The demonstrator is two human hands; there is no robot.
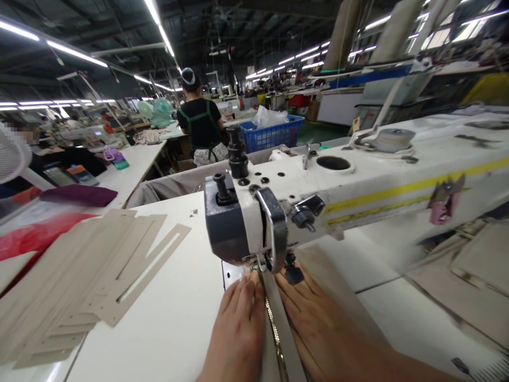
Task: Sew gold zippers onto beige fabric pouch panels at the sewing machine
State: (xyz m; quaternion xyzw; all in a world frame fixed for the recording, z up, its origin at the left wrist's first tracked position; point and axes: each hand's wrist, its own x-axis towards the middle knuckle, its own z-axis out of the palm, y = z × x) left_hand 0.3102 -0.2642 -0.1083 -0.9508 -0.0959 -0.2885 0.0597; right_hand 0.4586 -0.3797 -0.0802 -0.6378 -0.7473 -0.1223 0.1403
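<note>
A zipper (pixel 273 324) with gold metal teeth runs lengthwise toward me from under the presser foot of a white sewing machine (pixel 254 223). Beside its teeth lies a beige fabric piece (pixel 338 270), which continues under my right hand. My left hand (pixel 240 326) rests flat along the zipper's left side, fingertips close to the needle area. On the other side, my right hand (pixel 314 318) lies flat on the fabric, fingers stretched forward under the machine head. The needle itself is hidden by the machine's parts and my fingers.
Beige cut pieces with slots (pixel 91 270) lie stacked at left; more beige pieces (pixel 473 270) sit at right. Pink-handled thread snips (pixel 443 201) hang on the machine arm. Behind it stand a blue basket (pixel 270 138) and a person (pixel 199 122) facing away.
</note>
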